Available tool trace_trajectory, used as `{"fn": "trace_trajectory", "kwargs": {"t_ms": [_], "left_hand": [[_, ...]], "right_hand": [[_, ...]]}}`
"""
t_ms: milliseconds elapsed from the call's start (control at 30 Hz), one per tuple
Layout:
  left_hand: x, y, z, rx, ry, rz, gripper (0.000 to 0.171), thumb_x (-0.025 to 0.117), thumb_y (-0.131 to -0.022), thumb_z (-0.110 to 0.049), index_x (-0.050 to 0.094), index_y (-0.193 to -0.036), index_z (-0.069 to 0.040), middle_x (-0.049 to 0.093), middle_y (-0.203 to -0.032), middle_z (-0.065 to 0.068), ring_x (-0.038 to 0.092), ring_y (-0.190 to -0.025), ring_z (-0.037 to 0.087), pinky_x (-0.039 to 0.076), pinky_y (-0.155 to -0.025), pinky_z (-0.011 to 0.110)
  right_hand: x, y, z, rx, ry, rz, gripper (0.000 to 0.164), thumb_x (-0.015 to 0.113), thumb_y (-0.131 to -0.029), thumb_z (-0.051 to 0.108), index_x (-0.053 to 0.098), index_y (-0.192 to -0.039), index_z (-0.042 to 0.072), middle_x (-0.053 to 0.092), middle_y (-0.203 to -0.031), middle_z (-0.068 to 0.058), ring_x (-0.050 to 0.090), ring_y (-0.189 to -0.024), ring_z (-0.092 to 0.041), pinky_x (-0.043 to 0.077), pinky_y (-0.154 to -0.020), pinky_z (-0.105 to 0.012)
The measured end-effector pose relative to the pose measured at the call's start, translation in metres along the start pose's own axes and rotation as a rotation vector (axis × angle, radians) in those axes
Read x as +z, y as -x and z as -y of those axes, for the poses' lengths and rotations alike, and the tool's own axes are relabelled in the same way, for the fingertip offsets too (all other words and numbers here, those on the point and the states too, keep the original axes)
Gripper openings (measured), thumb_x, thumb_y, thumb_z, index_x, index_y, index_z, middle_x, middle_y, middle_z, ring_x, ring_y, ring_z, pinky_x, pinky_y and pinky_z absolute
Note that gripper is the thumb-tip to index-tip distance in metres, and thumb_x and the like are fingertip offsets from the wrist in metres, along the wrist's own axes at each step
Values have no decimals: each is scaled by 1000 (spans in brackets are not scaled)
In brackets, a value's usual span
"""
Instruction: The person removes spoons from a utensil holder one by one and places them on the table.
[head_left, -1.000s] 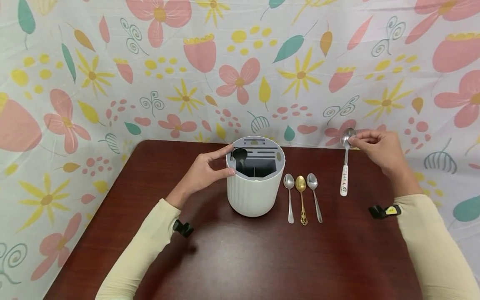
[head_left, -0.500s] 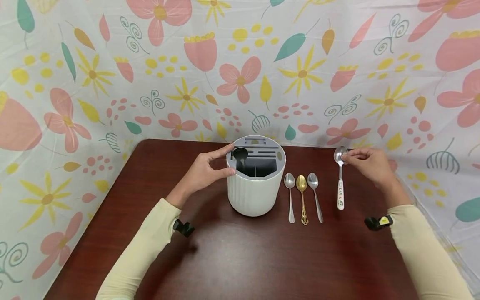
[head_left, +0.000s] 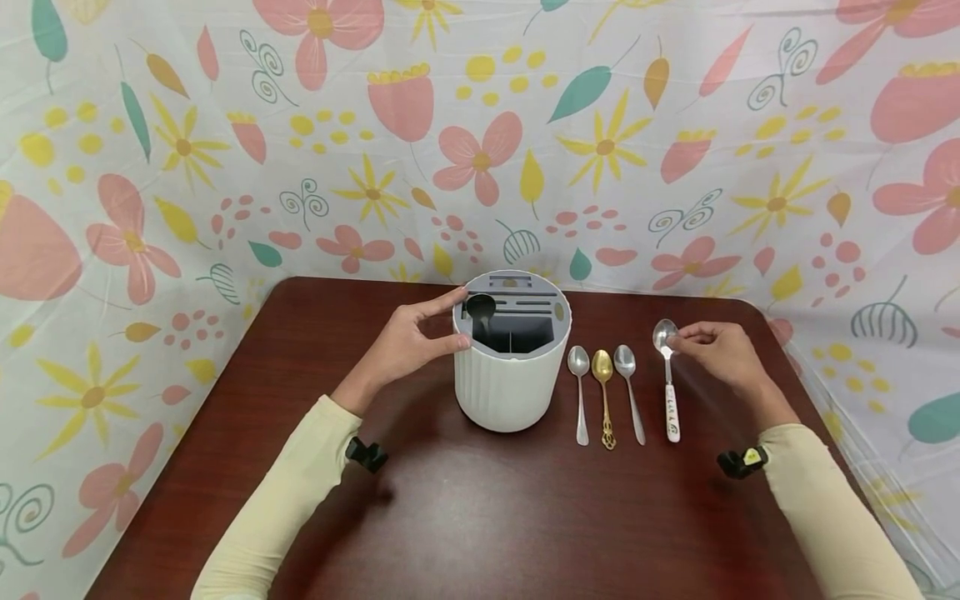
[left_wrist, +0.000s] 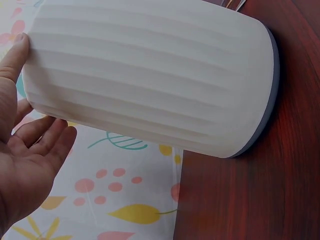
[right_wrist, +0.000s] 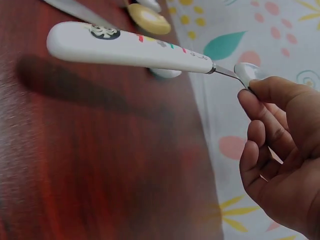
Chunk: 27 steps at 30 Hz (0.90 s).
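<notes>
A white ribbed utensil holder (head_left: 502,396) with a grey slotted top stands upright on the table. My left hand (head_left: 402,346) rests at its upper left rim, straight thumb and index finger spread along the edge. A black spoon-shaped utensil (head_left: 481,308) stands in the holder's left compartment. My right hand (head_left: 720,358) pinches a metal spoon (head_left: 671,408) by its bowl, between thumb and index finger. Its white printed handle (right_wrist: 130,47) hangs downward over the table, casting a shadow in the right wrist view. The other right fingers are loosely curled.
Between the holder and the held spoon lie a silver spoon (head_left: 579,392), a gold spoon (head_left: 603,396) and another silver spoon (head_left: 628,392), side by side. A flowered cloth (head_left: 337,150) hangs behind the dark red wooden table (head_left: 465,508).
My right hand has brought the white-handled spoon down and leftward, from near the cloth to beside the row of spoons. The left hand and the holder have stayed put.
</notes>
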<state>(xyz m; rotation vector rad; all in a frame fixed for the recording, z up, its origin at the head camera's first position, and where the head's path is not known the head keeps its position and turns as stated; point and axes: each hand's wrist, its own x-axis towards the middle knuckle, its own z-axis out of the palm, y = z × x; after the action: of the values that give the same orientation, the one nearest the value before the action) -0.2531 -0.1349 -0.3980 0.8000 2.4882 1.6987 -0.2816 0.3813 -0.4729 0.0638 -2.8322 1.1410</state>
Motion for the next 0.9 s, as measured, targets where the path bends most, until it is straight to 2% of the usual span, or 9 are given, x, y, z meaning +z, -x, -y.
{"fn": "trace_trajectory", "kwargs": {"t_ms": [133,200,367,500,667,900], "left_hand": [[0,-1,0,-14,-2,4,71,81,-89,-11,50,-152,-14,50,-155,-1,40,-147,15,33,-120,46],[-1,-1,0,-8,-6,3,71,81,-89,-11,50,-152,-13,50,-155,1,40,-147,16,32,-120,47],[-1,-1,2,29,-15,-1,69,82,-89,-19,52,-152,-22,51,-154,-5,41,-146,11,34,-119,45],[0,-1,3,52,-18,-2,69,83,-89,-26,52,-151,-28,52,-152,-11,42,-144,8,35,-119,45],[0,0,3,55,-16,-7,69,83,-89,-28,53,-150,-28,53,-151,-12,43,-143,7,36,-118,45],[0,1,-1,42,18,-5,69,83,-89,-20,53,-151,-26,52,-153,-7,41,-145,10,34,-119,44]], "right_hand": [[5,5,-5,5,18,15,43,76,-93,44,75,-105,3,76,-89,-14,62,-74,-9,50,-61,-23],[7,7,-7,6,27,6,42,75,-93,44,76,-104,4,76,-89,-13,61,-74,-8,49,-61,-23],[12,10,-14,5,49,-24,41,75,-93,45,76,-103,5,76,-86,-6,60,-74,-4,46,-64,-21],[19,13,-18,3,52,-29,39,76,-93,43,76,-104,5,77,-87,-7,60,-74,-2,46,-64,-20],[25,16,-22,12,46,-8,40,75,-94,43,76,-107,5,77,-91,-10,60,-74,-3,47,-63,-21],[34,17,-32,0,63,-18,38,76,-93,41,77,-108,6,78,-91,-9,61,-75,3,45,-66,-16]]}}
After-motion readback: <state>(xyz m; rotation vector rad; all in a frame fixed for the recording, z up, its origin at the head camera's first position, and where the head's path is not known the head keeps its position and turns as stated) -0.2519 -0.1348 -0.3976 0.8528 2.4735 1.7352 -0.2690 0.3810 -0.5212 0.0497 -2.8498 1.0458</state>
